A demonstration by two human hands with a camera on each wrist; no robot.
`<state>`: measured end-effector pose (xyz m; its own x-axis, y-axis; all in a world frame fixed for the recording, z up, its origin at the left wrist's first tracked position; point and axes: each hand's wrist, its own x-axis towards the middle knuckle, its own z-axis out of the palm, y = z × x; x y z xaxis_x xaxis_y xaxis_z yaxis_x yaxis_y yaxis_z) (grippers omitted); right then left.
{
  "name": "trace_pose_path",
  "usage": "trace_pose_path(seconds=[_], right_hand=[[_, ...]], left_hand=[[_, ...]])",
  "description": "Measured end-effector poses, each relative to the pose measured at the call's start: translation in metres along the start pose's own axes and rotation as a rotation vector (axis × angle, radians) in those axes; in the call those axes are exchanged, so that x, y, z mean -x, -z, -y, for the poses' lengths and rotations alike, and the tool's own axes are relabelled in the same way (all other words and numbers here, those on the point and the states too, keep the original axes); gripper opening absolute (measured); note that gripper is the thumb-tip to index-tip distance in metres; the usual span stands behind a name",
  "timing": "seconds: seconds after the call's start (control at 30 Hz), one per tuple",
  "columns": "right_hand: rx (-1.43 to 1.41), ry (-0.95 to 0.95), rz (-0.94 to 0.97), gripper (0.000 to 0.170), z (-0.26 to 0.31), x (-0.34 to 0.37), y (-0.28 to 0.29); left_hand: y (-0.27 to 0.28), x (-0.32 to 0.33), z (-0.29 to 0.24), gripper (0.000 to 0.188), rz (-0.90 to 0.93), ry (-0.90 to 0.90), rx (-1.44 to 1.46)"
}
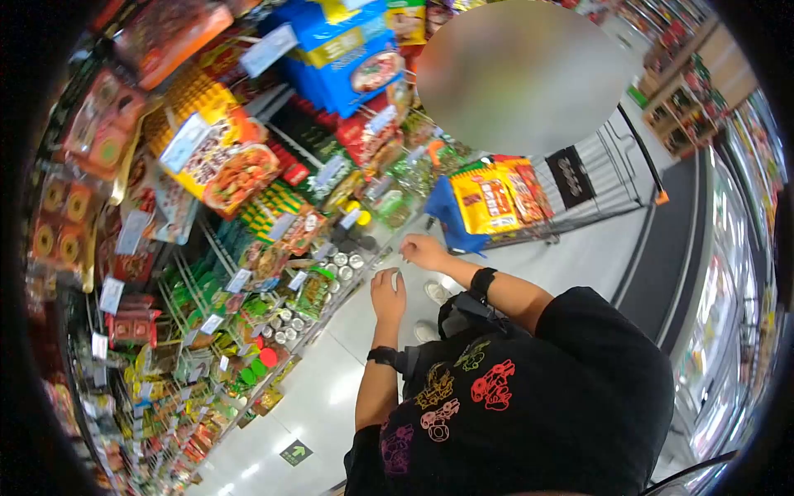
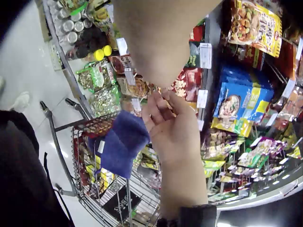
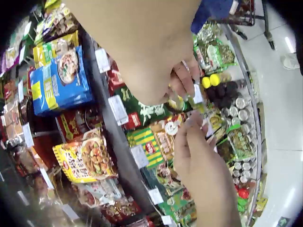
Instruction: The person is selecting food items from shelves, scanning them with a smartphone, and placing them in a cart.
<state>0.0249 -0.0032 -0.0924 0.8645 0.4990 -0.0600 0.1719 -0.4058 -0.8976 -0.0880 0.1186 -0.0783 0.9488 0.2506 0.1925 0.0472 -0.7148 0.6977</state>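
My left hand (image 1: 387, 295) is raised in front of the shelves in the head view, fingers loosely bent. Just beside it, nearer the cart, my right hand (image 1: 423, 251) hangs with relaxed fingers. Neither visibly holds anything. In the left wrist view, the blurred left hand (image 2: 154, 49) comes down from the top, facing the right hand (image 2: 174, 130) with its half-bent fingers. The right wrist view has the right hand (image 3: 147, 61) at the top and the left hand (image 3: 203, 163) below it. Whether any fingertips touch is unclear.
A shopping cart (image 1: 624, 186) stands beyond the right hand, bearing a yellow package (image 1: 492, 201) and a blue cloth (image 1: 453, 217). Shelves of packaged food fill the left, including blue bags (image 1: 339, 62) and cans (image 1: 343, 264). A refrigerated case (image 1: 719, 273) is at the right.
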Motion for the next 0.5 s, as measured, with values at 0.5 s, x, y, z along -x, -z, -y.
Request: trace_pose_path(seconds=[0.5], right_hand=[[0.259,-0.387,-0.452,0.027,-0.148,0.023,0.225]], left_hand=[[-0.214,-0.106,-0.117,0.021,0.163,0.169,0.485]])
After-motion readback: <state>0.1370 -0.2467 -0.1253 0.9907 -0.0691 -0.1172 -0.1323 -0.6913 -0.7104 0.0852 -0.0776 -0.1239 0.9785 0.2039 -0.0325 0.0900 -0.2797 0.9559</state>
